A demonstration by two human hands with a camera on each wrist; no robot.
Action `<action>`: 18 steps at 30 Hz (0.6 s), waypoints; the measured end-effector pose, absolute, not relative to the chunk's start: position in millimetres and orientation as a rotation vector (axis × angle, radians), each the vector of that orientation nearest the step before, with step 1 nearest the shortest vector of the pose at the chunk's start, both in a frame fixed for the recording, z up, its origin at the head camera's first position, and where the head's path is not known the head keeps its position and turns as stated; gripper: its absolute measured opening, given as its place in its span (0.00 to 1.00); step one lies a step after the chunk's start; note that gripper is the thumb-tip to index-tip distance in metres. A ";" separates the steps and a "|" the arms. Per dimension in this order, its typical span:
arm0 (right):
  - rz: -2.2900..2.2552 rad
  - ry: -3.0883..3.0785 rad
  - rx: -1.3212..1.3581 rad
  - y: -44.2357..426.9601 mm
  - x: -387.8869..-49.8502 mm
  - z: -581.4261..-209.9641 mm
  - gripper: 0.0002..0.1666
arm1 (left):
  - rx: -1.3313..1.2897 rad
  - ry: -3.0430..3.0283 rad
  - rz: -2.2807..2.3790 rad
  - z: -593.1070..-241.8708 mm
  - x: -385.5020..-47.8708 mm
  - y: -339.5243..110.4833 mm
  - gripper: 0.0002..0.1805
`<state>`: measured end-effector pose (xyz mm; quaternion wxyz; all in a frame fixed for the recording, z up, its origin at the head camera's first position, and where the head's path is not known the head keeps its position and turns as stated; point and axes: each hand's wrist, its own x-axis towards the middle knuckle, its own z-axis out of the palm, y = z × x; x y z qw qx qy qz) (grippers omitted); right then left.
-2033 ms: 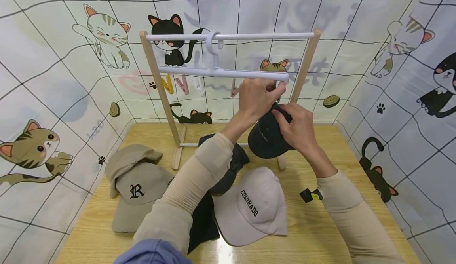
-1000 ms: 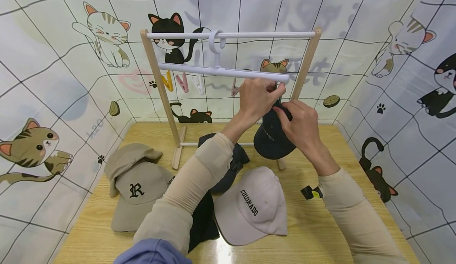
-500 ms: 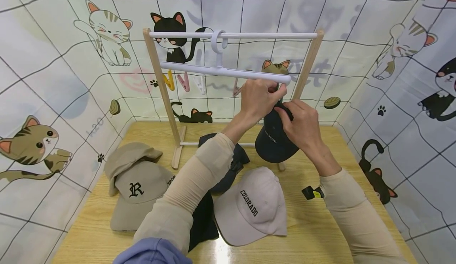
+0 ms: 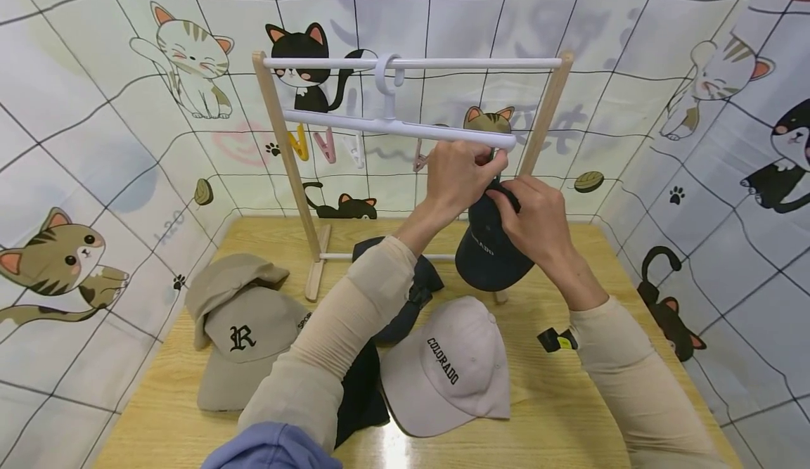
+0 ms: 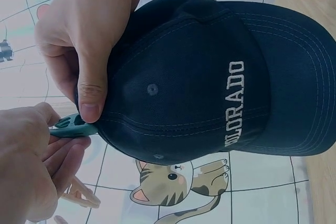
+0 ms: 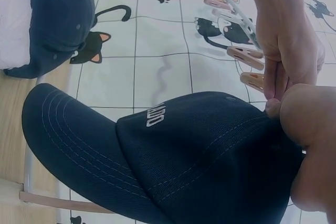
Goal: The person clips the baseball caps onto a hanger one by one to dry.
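Observation:
A navy baseball cap [image 4: 492, 254] with COLORADO lettering hangs brim down below the right end of a white hanger [image 4: 411, 129]. My right hand [image 4: 538, 223] grips its back edge, thumb on the outside. My left hand [image 4: 460, 177] pinches a green clothespin [image 5: 80, 130] just under the hanger bar; the left wrist view shows the clothespin's tip at the cap's edge, where my right thumb [image 5: 91, 98] presses. Whether the jaws bite the fabric is hidden behind that thumb.
The hanger hooks on a wooden rack's white top rail [image 4: 468, 63]. More clothespins, such as a yellow one [image 4: 299, 144], hang along it. On the table lie a pale COLORADO cap [image 4: 449, 367], beige caps [image 4: 253, 335], a dark cap [image 4: 399, 321] and a small black-and-yellow item [image 4: 557, 340].
The navy cap and my right hand have shifted slightly to the right. My left hand stays at the clothespin under the hanger's right end.

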<state>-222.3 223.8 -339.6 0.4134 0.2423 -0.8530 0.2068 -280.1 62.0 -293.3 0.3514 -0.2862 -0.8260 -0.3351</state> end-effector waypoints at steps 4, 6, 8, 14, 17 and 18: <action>0.515 -2.157 0.603 223.6 -222.0 -338.5 0.12 | -0.745 -2.146 -0.877 -293.4 -280.0 61.5 0.27; 0.513 -2.161 0.599 224.0 -221.8 -338.3 0.12 | -0.746 -2.152 -0.879 -293.7 -279.9 61.7 0.27; 0.510 -2.165 0.598 224.4 -221.5 -338.2 0.12 | -0.749 -2.157 -0.884 -294.2 -279.8 61.9 0.28; 0.493 -2.171 0.603 225.3 -221.0 -337.0 0.12 | -0.757 -2.146 -0.906 -294.5 -279.5 61.6 0.30; 0.483 -2.172 0.600 225.9 -221.0 -336.0 0.12 | -0.759 -2.139 -0.909 -294.1 -279.5 61.8 0.30; 0.476 -2.170 0.595 226.2 -221.1 -335.6 0.12 | -0.760 -2.141 -0.909 -294.0 -279.5 62.0 0.30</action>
